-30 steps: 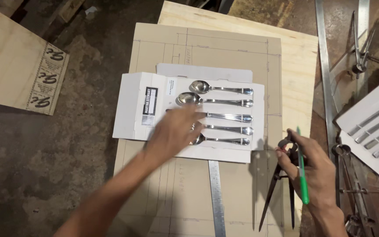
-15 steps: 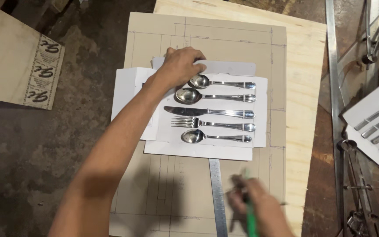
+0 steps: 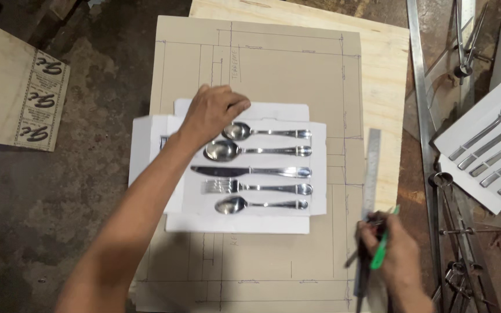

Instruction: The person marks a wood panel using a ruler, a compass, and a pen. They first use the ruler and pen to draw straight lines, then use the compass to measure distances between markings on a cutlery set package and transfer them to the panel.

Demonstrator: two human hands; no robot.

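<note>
My left hand [image 3: 213, 110] rests palm down on the top left corner of a white cutlery card [image 3: 169, 145]. The card lies on a sheet of brown cardboard [image 3: 273, 75] marked with pen lines. On the card lie two spoons [image 3: 244, 132], a knife [image 3: 250, 171], a fork [image 3: 244, 187] and a small spoon [image 3: 250, 204], handles pointing right. My right hand [image 3: 392, 258] is at the lower right, closed around a green pen [image 3: 384, 246] and the lower end of a steel ruler [image 3: 370, 179] standing upright along the cardboard's right side.
A plywood board [image 3: 387, 64] lies under the cardboard. A second white card with cutlery [image 3: 494, 145] sits at the right edge. Metal bars and dividers [image 3: 453, 232] lie along the right. A printed cardboard piece [image 3: 24, 98] rests on the dark floor at left.
My left hand slid from the middle of the cutlery up to the card's top left corner. My right hand dropped low, then brought the ruler up along the cardboard's right side.
</note>
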